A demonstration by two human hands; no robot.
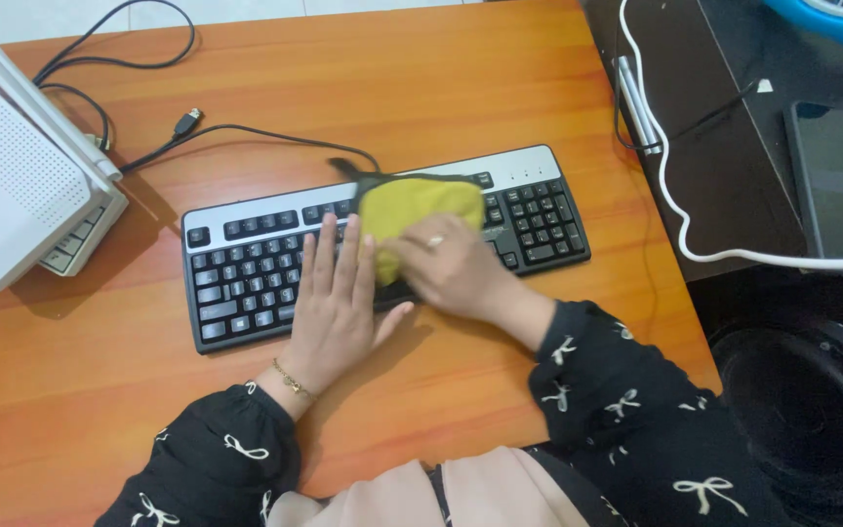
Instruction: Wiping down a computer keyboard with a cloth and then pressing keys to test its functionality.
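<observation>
Lying left-right and slightly tilted, keyboard (265, 263), yellow cloth (412, 210) on keys

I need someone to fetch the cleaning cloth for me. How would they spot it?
Find the orange wooden desk, then the black keyboard at its middle. The cloth lies on the keys under the right hand: the only yellow thing there.

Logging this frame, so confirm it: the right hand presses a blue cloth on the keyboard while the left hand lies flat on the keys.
One detail is wrong: the cloth is yellow, not blue, as the head view shows. The right hand presses it on the keyboard while the left hand lies flat on the keys.
</observation>
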